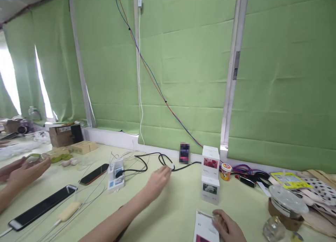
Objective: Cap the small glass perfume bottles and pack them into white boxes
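My left hand [160,179] reaches out over the middle of the table, its fingers closed at the black cable [165,159] near a small white piece on it. Whatever lies between those fingertips is too small to make out. At the bottom, my right hand [227,225] holds the right edge of a white box [206,226] with a dark pink picture. Beyond it stand white boxes, an upper one with a red flower picture [210,161] and a lower one with a white flower picture [210,189]. A dark upright device [184,153] leans by the wall.
Another person's hands [28,172] are at the far left. A power strip [115,177], phone [94,173], tablet [43,207] and yellow power bank [70,211] lie left. At right are a small tub [225,171], lidded bowl [287,201] and glass jar [273,229].
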Demonstrator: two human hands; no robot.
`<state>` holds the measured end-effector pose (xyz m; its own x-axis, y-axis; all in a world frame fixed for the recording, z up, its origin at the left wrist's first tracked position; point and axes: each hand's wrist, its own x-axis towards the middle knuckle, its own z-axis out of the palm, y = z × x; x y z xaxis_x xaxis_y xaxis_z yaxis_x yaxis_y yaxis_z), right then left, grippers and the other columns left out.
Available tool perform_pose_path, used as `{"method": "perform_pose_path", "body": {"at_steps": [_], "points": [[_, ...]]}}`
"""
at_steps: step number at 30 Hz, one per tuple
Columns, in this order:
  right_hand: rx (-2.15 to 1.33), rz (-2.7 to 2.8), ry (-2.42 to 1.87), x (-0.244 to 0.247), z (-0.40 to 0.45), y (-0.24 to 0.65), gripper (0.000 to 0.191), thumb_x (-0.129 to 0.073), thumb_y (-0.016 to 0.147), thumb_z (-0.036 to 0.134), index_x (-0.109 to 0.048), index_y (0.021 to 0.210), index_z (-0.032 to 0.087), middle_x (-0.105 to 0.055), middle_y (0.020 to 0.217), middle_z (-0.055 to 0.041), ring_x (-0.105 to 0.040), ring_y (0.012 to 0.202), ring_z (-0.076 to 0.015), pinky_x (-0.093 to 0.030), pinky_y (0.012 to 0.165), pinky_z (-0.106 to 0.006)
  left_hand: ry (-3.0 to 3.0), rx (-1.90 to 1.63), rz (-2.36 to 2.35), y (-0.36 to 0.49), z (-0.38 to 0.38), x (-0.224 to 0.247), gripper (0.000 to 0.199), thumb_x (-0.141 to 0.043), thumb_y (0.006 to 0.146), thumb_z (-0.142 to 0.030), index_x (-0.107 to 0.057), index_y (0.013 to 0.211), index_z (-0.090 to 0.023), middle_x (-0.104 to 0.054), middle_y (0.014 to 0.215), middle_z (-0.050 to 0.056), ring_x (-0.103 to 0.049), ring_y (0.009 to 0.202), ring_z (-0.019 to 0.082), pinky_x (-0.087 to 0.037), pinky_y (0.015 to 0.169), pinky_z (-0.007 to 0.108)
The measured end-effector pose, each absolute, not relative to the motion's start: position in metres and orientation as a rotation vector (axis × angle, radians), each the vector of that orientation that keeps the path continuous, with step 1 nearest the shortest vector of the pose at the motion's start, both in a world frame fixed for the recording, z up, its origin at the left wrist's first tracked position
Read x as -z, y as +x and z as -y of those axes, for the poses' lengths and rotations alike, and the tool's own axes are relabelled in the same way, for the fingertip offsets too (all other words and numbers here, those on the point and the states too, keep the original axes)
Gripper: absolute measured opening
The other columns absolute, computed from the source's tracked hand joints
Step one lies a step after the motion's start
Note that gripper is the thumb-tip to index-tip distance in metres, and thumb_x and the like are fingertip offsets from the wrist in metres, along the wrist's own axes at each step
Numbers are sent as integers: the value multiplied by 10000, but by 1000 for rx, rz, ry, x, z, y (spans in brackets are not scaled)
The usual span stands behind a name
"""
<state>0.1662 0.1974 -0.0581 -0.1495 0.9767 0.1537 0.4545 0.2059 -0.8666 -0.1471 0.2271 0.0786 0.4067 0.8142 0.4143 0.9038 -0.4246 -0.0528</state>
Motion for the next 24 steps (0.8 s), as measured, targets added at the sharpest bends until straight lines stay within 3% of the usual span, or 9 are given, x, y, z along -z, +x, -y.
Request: {"method": "perform_pose_path", "body": {"at_steps": [3, 7, 11, 14, 16, 18, 21, 24], "points": [[-749, 1719, -1327, 47, -187, 165, 393, -500, 777, 586, -672, 892, 252, -644, 845, -7, -630, 730, -179, -477, 686, -241, -2556, 391, 1422, -110, -179, -24, 326, -416, 832, -16, -625, 1045, -148, -630, 1119, 153, -480, 1202, 287, -404, 977, 429], [-733, 1768, -1304, 34, -172, 164, 368, -445, 825, 561, -662, 819, 264, -621, 894, -7, -627, 813, -180, -461, 731, -238, -2668, 251, 1460, -69, -133, 23, 286, -484, 806, -90, -606, 1064, -111, -635, 1061, 228, -552, 1068, 347, -412, 916, 515], [-787, 1828, -1265, 35, -170, 166, 300, -496, 813, 524, -621, 799, 251, -625, 868, 12, -601, 703, -158, -449, 700, -254, -2693, 378, 1469, -43, -116, 11, 300, -562, 742, -208, -600, 1032, -142, -612, 1069, 214, -551, 1015, 339, -425, 879, 470], [-876, 1745, -1248, 43, -177, 172, 283, -534, 782, 505, -597, 785, 229, -608, 695, 35, -547, 574, -147, -431, 589, -258, -2728, 543, 1724, -25, -126, -4, 163, -479, 781, -215, -635, 785, -168, -653, 799, 142, -614, 758, 265, -473, 665, 373], [-942, 1591, -1222, 47, -183, 177, 289, -583, 733, 494, -594, 798, 213, -590, 636, 40, -529, 534, -147, -422, 538, -260, -2831, 714, 2008, -14, -140, -5, 278, -471, 795, -276, -547, 540, -196, -583, 548, 54, -577, 552, 192, -449, 560, 313], [-1016, 1408, -1158, 49, -188, 183, 319, -627, 689, 483, -594, 834, 202, -609, 667, 22, -558, 561, -159, -441, 539, -272, -2925, 969, 2288, -6, -154, 1, 362, -467, 802, -364, -466, 484, -193, -521, 472, 12, -524, 448, 149, -429, 491, 283], [-1105, 1245, -1056, 47, -191, 189, 367, -685, 637, 470, -599, 865, 195, -627, 686, 1, -607, 629, -188, -475, 563, -289, -2981, 1583, 2472, 0, -162, 13, 352, -500, 774, -504, -462, 624, -187, -514, 504, -22, -502, 417, 127, -424, 440, 262], [-1101, 1212, -1024, 44, -185, 188, 365, -711, 621, 448, -614, 860, 190, -636, 686, -6, -619, 653, -196, -490, 581, -295, -3032, 2172, 2274, 2, -152, 19, 412, -675, 656, -501, -418, 780, -203, -537, 612, -53, -525, 466, 98, -441, 478, 235]]}}
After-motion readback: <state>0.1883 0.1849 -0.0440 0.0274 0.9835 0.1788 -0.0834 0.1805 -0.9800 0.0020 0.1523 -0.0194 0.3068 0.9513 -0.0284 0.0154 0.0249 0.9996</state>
